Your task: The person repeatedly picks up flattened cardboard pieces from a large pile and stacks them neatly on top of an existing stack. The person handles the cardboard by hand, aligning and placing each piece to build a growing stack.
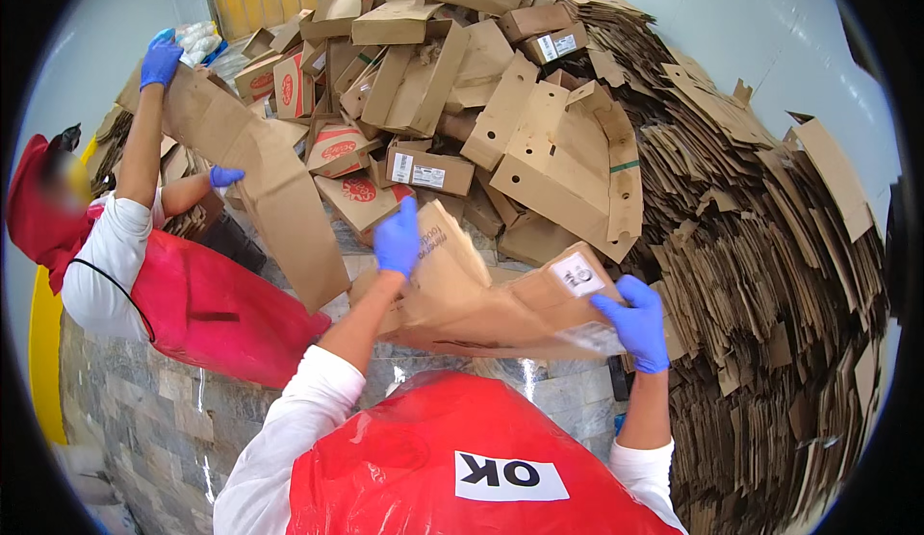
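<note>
In front of my red apron I hold a brown cardboard box, partly folded down, with a torn flap and a white label at its right end. My left hand, in a blue glove, is closed on its upper left edge. At the right end my right hand, gloved the same way, grips the cardboard beside the label, thumb and fingers on either side. Just beyond the box rises a heap of empty cardboard boxes, some with red print.
To the left a co-worker in a red apron holds up a long flattened cardboard sheet with blue-gloved hands. Tall stacks of flattened cardboard line the right wall. Grey tiled floor shows below left, beside a yellow strip.
</note>
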The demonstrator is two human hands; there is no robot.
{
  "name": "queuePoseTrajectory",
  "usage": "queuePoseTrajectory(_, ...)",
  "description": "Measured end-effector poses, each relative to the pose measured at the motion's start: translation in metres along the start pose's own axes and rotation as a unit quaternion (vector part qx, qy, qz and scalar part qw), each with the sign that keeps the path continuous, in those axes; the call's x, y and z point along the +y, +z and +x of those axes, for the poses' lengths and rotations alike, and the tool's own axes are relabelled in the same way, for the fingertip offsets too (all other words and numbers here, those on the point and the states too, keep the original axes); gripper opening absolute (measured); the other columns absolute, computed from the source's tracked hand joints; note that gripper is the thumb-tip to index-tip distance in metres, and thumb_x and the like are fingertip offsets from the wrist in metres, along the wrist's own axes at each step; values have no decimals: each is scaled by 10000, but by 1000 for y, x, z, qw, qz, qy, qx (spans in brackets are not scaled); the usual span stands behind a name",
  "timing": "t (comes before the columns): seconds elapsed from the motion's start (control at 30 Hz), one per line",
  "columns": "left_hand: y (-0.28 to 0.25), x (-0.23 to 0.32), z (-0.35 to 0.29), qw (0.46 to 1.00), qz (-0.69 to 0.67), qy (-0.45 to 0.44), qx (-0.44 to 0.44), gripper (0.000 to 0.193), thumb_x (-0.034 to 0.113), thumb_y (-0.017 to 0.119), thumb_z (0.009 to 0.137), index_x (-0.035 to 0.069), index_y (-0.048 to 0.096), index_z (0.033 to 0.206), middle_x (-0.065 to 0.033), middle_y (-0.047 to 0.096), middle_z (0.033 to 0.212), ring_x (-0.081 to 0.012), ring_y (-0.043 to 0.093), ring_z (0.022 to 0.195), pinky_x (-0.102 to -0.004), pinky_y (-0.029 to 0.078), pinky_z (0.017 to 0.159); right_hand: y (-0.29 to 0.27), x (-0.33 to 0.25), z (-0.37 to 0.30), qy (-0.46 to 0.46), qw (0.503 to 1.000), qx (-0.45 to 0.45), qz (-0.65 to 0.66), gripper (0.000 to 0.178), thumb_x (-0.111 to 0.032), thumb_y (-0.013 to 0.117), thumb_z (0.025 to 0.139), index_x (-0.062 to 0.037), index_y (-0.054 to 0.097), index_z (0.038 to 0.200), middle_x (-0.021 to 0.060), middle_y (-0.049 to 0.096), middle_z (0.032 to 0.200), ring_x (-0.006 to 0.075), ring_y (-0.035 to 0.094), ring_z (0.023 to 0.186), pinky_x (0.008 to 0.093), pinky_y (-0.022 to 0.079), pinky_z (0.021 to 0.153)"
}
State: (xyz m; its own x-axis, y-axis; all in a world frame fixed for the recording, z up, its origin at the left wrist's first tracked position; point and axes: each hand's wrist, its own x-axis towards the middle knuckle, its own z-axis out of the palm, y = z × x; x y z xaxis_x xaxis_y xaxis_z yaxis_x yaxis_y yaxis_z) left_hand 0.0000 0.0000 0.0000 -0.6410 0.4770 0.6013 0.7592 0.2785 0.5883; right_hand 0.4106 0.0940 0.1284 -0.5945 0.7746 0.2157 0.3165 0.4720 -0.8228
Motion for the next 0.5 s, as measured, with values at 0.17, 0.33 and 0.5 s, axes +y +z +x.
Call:
queuePoseTrajectory(0.17,-30,23,25,956,-201,-168,-134,521,471,590,1018,-39,682,958,-198,649,718,-194,657,708,-382,525,737,-15,4,6,9,991,134,4,340,-47,794,839,-66,476,722,-57,380,733,58,365,696,270,326,594)
queuePoseTrajectory(0.33,-76,48,8,886,-331,-50,-321,391,359,733,939,-27,726,998,-164,671,806,-134,617,739,-385,497,689,-22,3,7,-46,969,224,-90,268,-75,826,806,15,578,756,20,458,711,132,421,662,303,378,608)
queuePoseTrajectory(0.5,-78,46,4,894,-27,69,-441,238,223,748,911,13,747,1024,-120,720,946,-178,652,841,-337,520,783,-6,22,0,-13,950,265,-164,264,-183,858,789,7,676,812,92,566,737,231,539,658,368,452,629)
